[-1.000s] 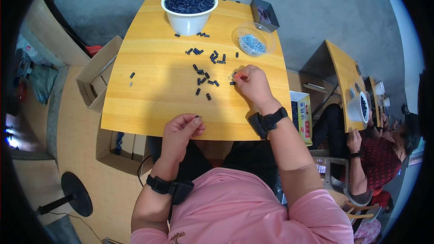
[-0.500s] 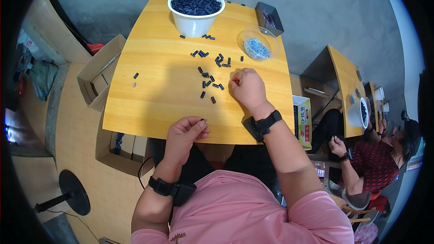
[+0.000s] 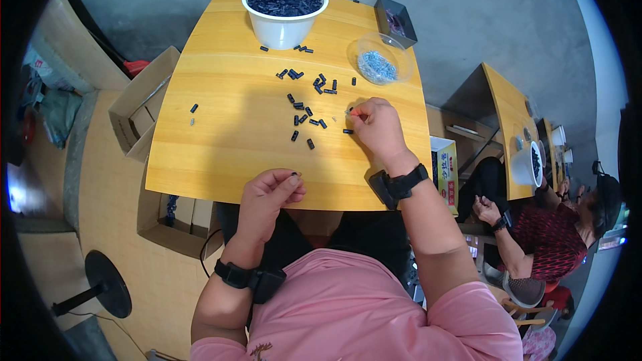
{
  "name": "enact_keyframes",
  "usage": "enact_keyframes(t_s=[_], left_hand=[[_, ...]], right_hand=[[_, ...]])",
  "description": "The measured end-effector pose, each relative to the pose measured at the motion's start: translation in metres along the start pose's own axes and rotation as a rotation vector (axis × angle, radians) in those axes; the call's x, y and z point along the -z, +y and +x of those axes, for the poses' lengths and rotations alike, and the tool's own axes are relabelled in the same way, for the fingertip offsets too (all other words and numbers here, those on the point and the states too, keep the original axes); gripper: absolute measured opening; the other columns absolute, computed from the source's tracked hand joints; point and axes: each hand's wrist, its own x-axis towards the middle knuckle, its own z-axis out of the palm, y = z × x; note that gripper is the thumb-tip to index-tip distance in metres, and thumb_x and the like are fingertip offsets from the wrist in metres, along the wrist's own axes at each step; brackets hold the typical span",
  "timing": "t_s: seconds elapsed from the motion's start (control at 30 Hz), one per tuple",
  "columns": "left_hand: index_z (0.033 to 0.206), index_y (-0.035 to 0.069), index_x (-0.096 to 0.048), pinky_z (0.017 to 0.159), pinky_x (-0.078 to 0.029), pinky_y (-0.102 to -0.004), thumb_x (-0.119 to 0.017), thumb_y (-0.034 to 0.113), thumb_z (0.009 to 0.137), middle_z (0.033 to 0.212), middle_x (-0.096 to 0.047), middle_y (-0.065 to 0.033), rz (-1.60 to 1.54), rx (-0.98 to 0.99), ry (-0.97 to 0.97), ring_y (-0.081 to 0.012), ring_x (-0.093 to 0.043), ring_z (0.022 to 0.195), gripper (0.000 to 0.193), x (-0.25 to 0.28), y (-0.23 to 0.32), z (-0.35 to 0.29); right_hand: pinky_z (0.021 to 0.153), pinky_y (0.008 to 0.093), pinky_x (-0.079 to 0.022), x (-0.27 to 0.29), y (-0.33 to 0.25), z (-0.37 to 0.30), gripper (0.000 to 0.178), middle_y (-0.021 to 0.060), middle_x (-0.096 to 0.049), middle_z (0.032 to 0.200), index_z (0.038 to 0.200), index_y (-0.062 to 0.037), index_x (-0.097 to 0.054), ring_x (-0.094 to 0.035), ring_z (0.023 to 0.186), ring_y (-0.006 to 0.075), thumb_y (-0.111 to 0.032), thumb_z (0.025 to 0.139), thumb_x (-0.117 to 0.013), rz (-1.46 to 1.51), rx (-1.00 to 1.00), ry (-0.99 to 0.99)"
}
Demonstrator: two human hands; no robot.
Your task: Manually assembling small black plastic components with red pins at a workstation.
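Observation:
My left hand [image 3: 271, 199] is at the table's front edge, thumb and fingers pinched on a small black piece [image 3: 294, 174] that is mostly hidden. Farther right, over the tabletop, my right hand [image 3: 378, 127] is closed in a pinch; a tiny dark and pale bit shows at its fingertips, too small to name. One short black cylinder [image 3: 348, 131] lies just under those fingers. To the left, several more short black cylinders [image 3: 299, 106] are scattered loosely on the wooden table [image 3: 221, 160].
A white tub [image 3: 283, 28] heaped with black cylinders stands at the back. Nearby are a clear bowl [image 3: 376, 67] of small silvery parts and a dark tray [image 3: 396, 21]. Cardboard boxes [image 3: 142, 110] flank the table's left side. A co-worker [image 3: 555, 234] sits at another table on the right.
My right hand has shifted a little right and toward me, its fingertips lifting apart from the tabletop pieces. A black cylinder now shows below it. My left hand keeps its pinch.

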Motion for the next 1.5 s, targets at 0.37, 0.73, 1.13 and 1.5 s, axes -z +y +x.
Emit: enact_keyframes(t_s=[0.37, 0.73, 1.13, 1.5], left_hand=[[0.097, 0.000, -0.062, 0.069, -0.053, -0.0244, -0.061, 0.010, 0.088, 0.086, -0.066, -0.0079, -0.014, -0.009, -0.001, -0.0139, -0.064, 0.076, 0.014, 0.001, -0.001, 0.000], [0.099, 0.000, -0.062, 0.071, -0.053, -0.0247, -0.062, 0.012, 0.088, 0.087, -0.065, -0.0064, 0.050, -0.016, -0.006, -0.0134, -0.063, 0.077, 0.016, 0.001, -0.002, -0.002], [0.100, -0.002, -0.061, 0.067, -0.050, -0.0213, -0.064, 0.010, 0.086, 0.082, -0.063, -0.0038, 0.305, -0.150, -0.123, -0.0083, -0.060, 0.073, 0.019, -0.028, 0.002, -0.020], [0.100, 0.000, -0.063, 0.066, -0.048, -0.0196, -0.064, 0.007, 0.086, 0.081, -0.064, -0.0017, 0.373, -0.205, -0.204, -0.0070, -0.058, 0.071, 0.016, -0.039, -0.001, -0.032]], right_hand=[[0.071, 0.0378, -0.050, -0.019, -0.022, 0.004, 0.006, 0.0132, -0.061, 0.076, 0.070, -0.0022, -0.064, -0.058, 0.081, 0.0306, -0.007, 0.072, -0.062, -0.091, 0.109, -0.102], [0.062, 0.0352, -0.049, -0.002, -0.032, -0.023, 0.003, 0.0137, -0.058, 0.069, 0.070, -0.0012, -0.059, -0.058, 0.066, 0.0290, -0.004, 0.070, -0.062, 0.041, 0.008, -0.100], [0.064, 0.0170, -0.044, 0.031, -0.052, -0.088, 0.011, -0.0022, -0.061, 0.081, 0.094, -0.0007, -0.062, -0.055, 0.072, 0.0023, 0.004, 0.084, -0.061, 1.048, -0.209, -0.423], [0.059, 0.0197, -0.042, 0.041, -0.056, -0.106, 0.010, -0.0003, -0.059, 0.077, 0.091, -0.0006, -0.065, -0.053, 0.067, 0.0044, 0.003, 0.082, -0.062, 0.784, -0.017, -0.317]])
